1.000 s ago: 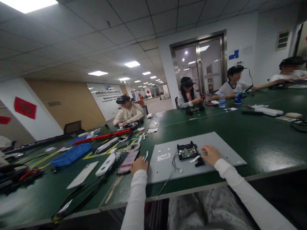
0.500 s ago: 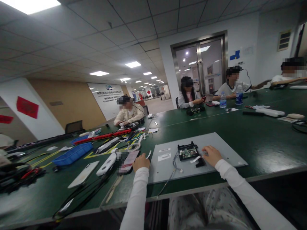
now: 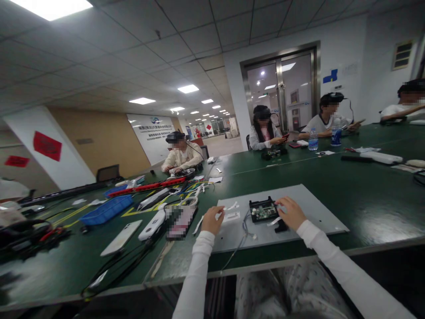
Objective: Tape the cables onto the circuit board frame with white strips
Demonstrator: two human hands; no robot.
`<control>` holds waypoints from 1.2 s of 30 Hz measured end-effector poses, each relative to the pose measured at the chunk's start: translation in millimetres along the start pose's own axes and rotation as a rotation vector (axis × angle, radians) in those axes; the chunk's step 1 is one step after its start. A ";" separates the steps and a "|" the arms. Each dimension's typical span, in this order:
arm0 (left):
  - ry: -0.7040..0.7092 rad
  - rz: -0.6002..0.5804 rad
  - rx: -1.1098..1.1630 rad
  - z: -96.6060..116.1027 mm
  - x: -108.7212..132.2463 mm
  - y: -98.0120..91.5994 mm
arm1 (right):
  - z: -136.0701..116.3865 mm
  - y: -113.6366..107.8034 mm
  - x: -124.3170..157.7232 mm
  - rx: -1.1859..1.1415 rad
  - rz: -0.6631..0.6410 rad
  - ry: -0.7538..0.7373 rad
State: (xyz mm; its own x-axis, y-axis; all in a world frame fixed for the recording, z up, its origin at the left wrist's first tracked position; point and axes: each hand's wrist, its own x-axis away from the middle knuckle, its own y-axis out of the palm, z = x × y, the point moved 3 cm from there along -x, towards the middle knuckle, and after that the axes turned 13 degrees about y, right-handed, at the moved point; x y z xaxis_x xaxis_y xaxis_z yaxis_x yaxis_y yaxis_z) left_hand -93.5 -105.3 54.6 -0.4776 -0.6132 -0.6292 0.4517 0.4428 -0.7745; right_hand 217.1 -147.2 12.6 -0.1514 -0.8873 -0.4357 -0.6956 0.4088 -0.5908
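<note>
My left hand (image 3: pixel 213 220) is raised over the left edge of a grey metal panel (image 3: pixel 299 199), its fingers closed in a pinch on a thin white strip (image 3: pixel 198 225), which looks like a flat ribbon cable. A black frame holding a green circuit board (image 3: pixel 264 211) rests on the panel. My right hand (image 3: pixel 292 212) grips the right side of that frame with thumb and fingers. Below the frame lie a short white ribbon (image 3: pixel 274 221) and a small black piece (image 3: pixel 281 227). Thin grey wires (image 3: pixel 245 226) run from the frame's left side over the panel's front edge.
Left of the panel lie a blurred-out phone (image 3: pixel 182 223), a white handheld device (image 3: pixel 152 225), a white phone (image 3: pixel 121 238) and black cables (image 3: pixel 122 270). A blue bin (image 3: pixel 106 210) stands farther left. Several people sit around the green table (image 3: pixel 372 195); bottles (image 3: pixel 313 139) stand at the back.
My left hand has moved right and up from beside the phone to over the panel's edge, bringing the white strip. My right hand's fingers have closed in on the black frame's side.
</note>
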 end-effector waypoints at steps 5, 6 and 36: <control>0.073 -0.038 0.222 23.0 -9.7 3.7 | -44.5 9.6 -7.6 -0.068 -0.049 -0.138; 0.079 -0.054 0.252 26.8 -12.0 4.2 | -51.6 13.2 -9.0 -0.070 -0.058 -0.153; -0.394 -0.047 0.574 24.7 -3.2 41.0 | -67.4 26.0 15.3 -0.067 0.101 -0.276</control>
State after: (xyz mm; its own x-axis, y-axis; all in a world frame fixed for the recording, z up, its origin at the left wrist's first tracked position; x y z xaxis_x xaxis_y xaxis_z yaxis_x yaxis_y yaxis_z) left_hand -54.8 -101.4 26.5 -0.2468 -0.8628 -0.4412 0.8157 0.0608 -0.5753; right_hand 149.4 -164.5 36.3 -0.0322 -0.7476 -0.6634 -0.7332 0.4688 -0.4927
